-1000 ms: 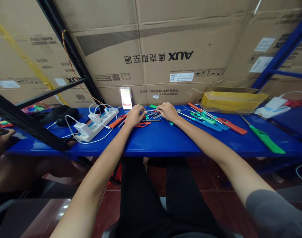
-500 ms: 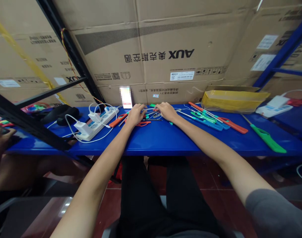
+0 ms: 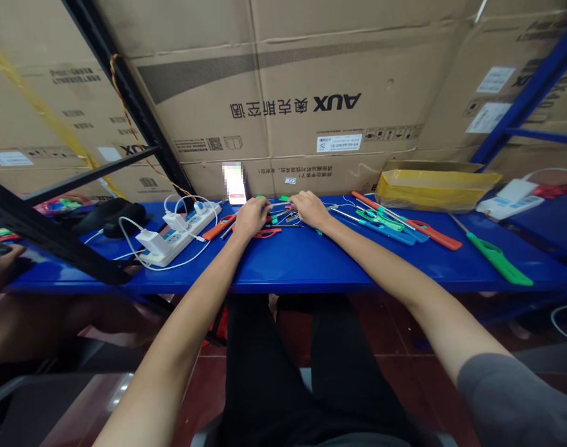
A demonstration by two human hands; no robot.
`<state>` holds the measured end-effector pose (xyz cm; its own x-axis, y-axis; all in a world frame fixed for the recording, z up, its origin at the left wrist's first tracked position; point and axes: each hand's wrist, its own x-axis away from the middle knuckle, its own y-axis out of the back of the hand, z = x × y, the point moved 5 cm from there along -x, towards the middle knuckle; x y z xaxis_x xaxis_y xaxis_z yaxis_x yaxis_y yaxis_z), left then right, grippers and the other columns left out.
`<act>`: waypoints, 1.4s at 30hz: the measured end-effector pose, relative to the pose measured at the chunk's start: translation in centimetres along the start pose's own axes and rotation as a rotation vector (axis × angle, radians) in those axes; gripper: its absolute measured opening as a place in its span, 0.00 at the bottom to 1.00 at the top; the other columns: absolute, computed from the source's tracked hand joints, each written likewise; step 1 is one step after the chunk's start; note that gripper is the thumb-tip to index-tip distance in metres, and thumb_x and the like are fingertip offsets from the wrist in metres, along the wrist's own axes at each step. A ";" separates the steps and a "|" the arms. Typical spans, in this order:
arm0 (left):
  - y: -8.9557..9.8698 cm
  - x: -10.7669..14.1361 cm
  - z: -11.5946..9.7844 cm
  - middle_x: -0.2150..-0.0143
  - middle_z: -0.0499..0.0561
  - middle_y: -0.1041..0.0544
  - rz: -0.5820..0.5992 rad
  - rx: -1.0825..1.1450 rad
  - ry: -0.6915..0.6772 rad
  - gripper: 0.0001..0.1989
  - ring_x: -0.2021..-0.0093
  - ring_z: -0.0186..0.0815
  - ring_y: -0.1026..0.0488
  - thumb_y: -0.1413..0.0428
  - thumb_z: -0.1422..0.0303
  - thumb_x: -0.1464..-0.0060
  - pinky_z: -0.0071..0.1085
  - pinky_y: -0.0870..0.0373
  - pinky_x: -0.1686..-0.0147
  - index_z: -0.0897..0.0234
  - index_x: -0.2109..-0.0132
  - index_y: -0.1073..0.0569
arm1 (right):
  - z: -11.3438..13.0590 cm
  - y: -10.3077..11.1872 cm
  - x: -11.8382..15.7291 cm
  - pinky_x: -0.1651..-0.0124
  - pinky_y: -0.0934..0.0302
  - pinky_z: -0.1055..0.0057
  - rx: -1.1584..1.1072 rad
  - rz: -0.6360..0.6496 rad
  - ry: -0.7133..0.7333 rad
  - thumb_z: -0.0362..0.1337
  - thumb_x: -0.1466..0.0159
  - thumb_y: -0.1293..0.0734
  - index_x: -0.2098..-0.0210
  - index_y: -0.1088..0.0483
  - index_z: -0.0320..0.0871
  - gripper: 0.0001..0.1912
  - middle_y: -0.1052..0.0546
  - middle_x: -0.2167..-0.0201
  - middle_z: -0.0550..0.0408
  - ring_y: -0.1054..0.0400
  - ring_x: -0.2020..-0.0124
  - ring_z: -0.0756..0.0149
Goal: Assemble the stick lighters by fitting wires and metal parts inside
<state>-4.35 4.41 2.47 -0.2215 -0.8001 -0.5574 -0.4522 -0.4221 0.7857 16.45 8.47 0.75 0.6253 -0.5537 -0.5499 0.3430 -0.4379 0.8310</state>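
Observation:
Over the back middle of the blue table (image 3: 287, 267), my left hand (image 3: 254, 215) has its fingers curled around one end of a thin metallic rod (image 3: 278, 204). The other end of that rod meets the closed fingers of my right hand (image 3: 310, 209). Small parts and wires lie beneath and between the hands, too small to tell apart. An orange-red lighter body (image 3: 267, 233) is just below my left hand, and another orange lighter (image 3: 219, 228) lies left of it. Right of my right hand are blue lighters (image 3: 395, 231), a green one (image 3: 381, 220) and a red one (image 3: 435, 234).
A lit phone (image 3: 237, 186) leans on the large cardboard box (image 3: 287, 74). White power strip (image 3: 183, 233) with chargers stands left. Taped yellow box (image 3: 436, 188) sits back right; a green lighter (image 3: 497, 259) lies far right. Another person's hand (image 3: 1, 257) is at the left edge.
My left hand has turned slightly, and a green piece now shows at its fingertips. My right hand has stayed nearly in place. The whole view has shifted a little.

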 end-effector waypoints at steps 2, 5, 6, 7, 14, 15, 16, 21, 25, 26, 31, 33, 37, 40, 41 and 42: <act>0.0 0.0 -0.2 0.54 0.59 0.16 0.002 -0.006 -0.001 0.07 0.50 0.52 0.21 0.43 0.67 0.27 0.41 0.29 0.53 0.59 0.55 0.21 | 0.0 0.1 0.0 0.47 0.42 0.57 0.010 -0.009 -0.008 0.20 0.34 0.38 0.47 0.22 0.39 0.21 0.18 0.54 0.40 0.32 0.52 0.48; -0.1 0.0 -0.4 0.54 0.59 0.16 0.013 -0.029 -0.001 0.08 0.51 0.52 0.21 0.45 0.67 0.26 0.41 0.29 0.55 0.59 0.54 0.22 | -0.1 0.1 0.0 0.48 0.42 0.58 0.014 -0.024 -0.015 0.20 0.36 0.37 0.48 0.23 0.40 0.22 0.18 0.55 0.41 0.32 0.53 0.48; -0.2 0.0 -0.5 0.54 0.59 0.16 0.015 -0.036 0.001 0.09 0.51 0.52 0.21 0.46 0.67 0.26 0.41 0.29 0.55 0.59 0.54 0.22 | -0.1 0.1 0.0 0.48 0.42 0.58 0.014 -0.024 -0.019 0.19 0.37 0.37 0.48 0.23 0.40 0.22 0.18 0.55 0.41 0.32 0.53 0.47; -0.2 0.0 -0.5 0.53 0.60 0.16 0.016 -0.039 0.002 0.09 0.51 0.52 0.21 0.46 0.67 0.25 0.41 0.29 0.55 0.59 0.54 0.22 | -0.1 0.1 0.0 0.48 0.42 0.57 0.014 -0.020 -0.025 0.19 0.38 0.37 0.48 0.23 0.40 0.22 0.18 0.55 0.41 0.32 0.53 0.47; -0.3 0.1 -0.8 0.56 0.59 0.16 0.042 -0.029 -0.001 0.10 0.53 0.51 0.20 0.46 0.65 0.25 0.40 0.30 0.55 0.59 0.56 0.22 | 0.0 0.7 0.2 0.45 0.41 0.56 0.032 0.023 -0.068 0.19 0.39 0.36 0.47 0.22 0.38 0.23 0.18 0.54 0.40 0.31 0.52 0.47; -0.3 0.1 -0.9 0.57 0.59 0.16 0.040 -0.024 -0.005 0.10 0.53 0.51 0.20 0.46 0.64 0.25 0.39 0.30 0.55 0.59 0.56 0.22 | 0.0 0.8 0.2 0.45 0.41 0.56 0.025 0.025 -0.070 0.19 0.39 0.36 0.47 0.22 0.38 0.24 0.18 0.53 0.39 0.30 0.52 0.47; -0.2 0.1 -0.9 0.57 0.59 0.16 0.038 -0.016 -0.010 0.10 0.54 0.51 0.20 0.45 0.64 0.25 0.39 0.29 0.55 0.60 0.57 0.22 | 0.0 0.8 0.2 0.45 0.41 0.55 0.015 0.025 -0.073 0.19 0.39 0.36 0.47 0.22 0.37 0.24 0.17 0.53 0.39 0.30 0.51 0.47; 0.1 0.0 -0.6 0.57 0.57 0.15 0.024 0.068 -0.036 0.08 0.56 0.48 0.20 0.42 0.64 0.27 0.39 0.28 0.54 0.61 0.55 0.20 | -0.2 0.6 0.2 0.45 0.41 0.56 -0.043 0.008 -0.093 0.22 0.31 0.37 0.46 0.22 0.38 0.18 0.17 0.54 0.39 0.29 0.51 0.47; 0.2 -0.1 -0.1 0.52 0.57 0.14 0.009 0.108 -0.043 0.07 0.53 0.47 0.19 0.43 0.68 0.30 0.40 0.26 0.50 0.61 0.52 0.19 | -0.5 0.2 0.2 0.45 0.40 0.56 -0.077 -0.002 -0.092 0.29 0.24 0.38 0.47 0.21 0.39 0.14 0.17 0.54 0.40 0.29 0.52 0.48; 0.3 -0.1 0.1 0.50 0.57 0.14 -0.001 0.118 -0.040 0.08 0.52 0.48 0.19 0.43 0.70 0.30 0.40 0.25 0.48 0.61 0.50 0.19 | -0.6 0.1 0.2 0.45 0.40 0.56 -0.085 -0.007 -0.092 0.30 0.23 0.38 0.47 0.21 0.40 0.14 0.16 0.54 0.39 0.29 0.51 0.48; 0.4 -0.2 1.5 0.50 0.56 0.14 -0.060 0.165 0.014 0.08 0.53 0.47 0.19 0.42 0.69 0.32 0.41 0.24 0.47 0.60 0.49 0.19 | -1.0 -0.1 0.2 0.45 0.40 0.56 -0.108 -0.030 -0.078 0.33 0.21 0.37 0.48 0.20 0.42 0.13 0.15 0.50 0.41 0.28 0.50 0.48; 0.4 -0.4 2.1 0.50 0.56 0.14 -0.068 0.167 0.009 0.07 0.54 0.46 0.19 0.41 0.69 0.33 0.42 0.23 0.47 0.60 0.50 0.19 | -1.0 -0.2 0.1 0.45 0.41 0.57 -0.111 -0.033 -0.065 0.33 0.21 0.38 0.48 0.19 0.43 0.14 0.15 0.49 0.42 0.28 0.50 0.50; 0.1 -0.6 2.9 0.50 0.55 0.15 -0.053 0.192 0.008 0.08 0.55 0.45 0.20 0.40 0.70 0.35 0.41 0.23 0.48 0.59 0.51 0.19 | -0.9 -0.3 0.1 0.46 0.42 0.58 -0.098 -0.044 -0.057 0.31 0.21 0.39 0.46 0.20 0.42 0.15 0.16 0.49 0.43 0.29 0.50 0.51; 0.0 -0.6 3.1 0.51 0.55 0.15 -0.055 0.209 0.019 0.08 0.56 0.44 0.20 0.40 0.70 0.36 0.41 0.22 0.49 0.60 0.51 0.19 | -0.8 -0.2 0.1 0.46 0.42 0.58 -0.090 -0.049 -0.054 0.33 0.20 0.38 0.46 0.19 0.41 0.15 0.16 0.50 0.43 0.29 0.50 0.50; 0.0 -0.6 3.0 0.51 0.55 0.15 -0.052 0.212 0.024 0.07 0.56 0.44 0.20 0.39 0.71 0.36 0.41 0.22 0.50 0.60 0.52 0.19 | -0.8 -0.1 0.1 0.46 0.42 0.58 -0.089 -0.050 -0.054 0.33 0.20 0.38 0.46 0.19 0.41 0.15 0.16 0.50 0.42 0.29 0.50 0.50; 0.1 -0.6 3.0 0.51 0.55 0.15 -0.050 0.213 0.030 0.07 0.56 0.44 0.20 0.39 0.71 0.36 0.41 0.22 0.50 0.60 0.52 0.19 | -0.8 -0.1 0.1 0.46 0.42 0.58 -0.090 -0.049 -0.054 0.33 0.20 0.38 0.45 0.19 0.41 0.15 0.16 0.50 0.42 0.29 0.50 0.50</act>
<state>-6.83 6.15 2.06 -0.1701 -0.7942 -0.5834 -0.6350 -0.3644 0.6811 17.02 9.00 0.64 0.5686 -0.5713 -0.5919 0.4351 -0.4018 0.8057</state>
